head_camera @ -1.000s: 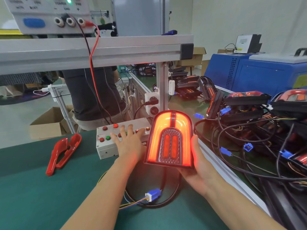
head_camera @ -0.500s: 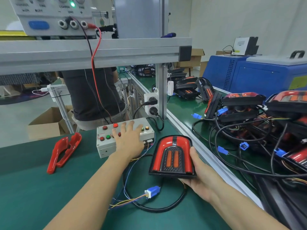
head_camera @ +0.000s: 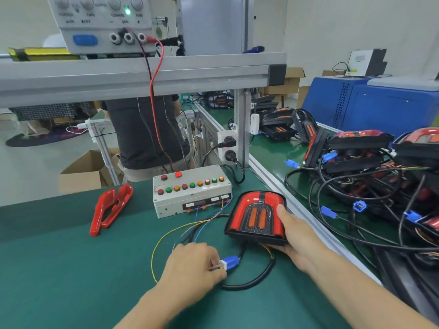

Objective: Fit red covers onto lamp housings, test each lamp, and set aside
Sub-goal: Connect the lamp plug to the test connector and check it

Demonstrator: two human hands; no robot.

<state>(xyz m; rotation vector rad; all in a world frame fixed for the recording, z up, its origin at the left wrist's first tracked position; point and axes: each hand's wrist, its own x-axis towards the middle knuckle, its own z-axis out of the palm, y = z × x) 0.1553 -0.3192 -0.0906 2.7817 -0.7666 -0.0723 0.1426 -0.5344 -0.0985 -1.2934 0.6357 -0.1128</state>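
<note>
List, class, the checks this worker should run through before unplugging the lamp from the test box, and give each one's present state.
1. Lamp unlit: ok, red cover shows no glow.
2. Right hand steadying the lamp: ok, it grips the lamp's right edge.
3. Left hand on the connector, not the wires: cannot tell, its fingers pinch at the white plug where the thin wires enter.
4. Blue connector reachable: ok, it lies on the green mat.
5. Test box switched off: cannot tell, one red lamp on it looks lit.
6. Black cable free of snags: ok, it loops loosely on the mat.

Unlit red-covered lamp [head_camera: 257, 219], tilted
</note>
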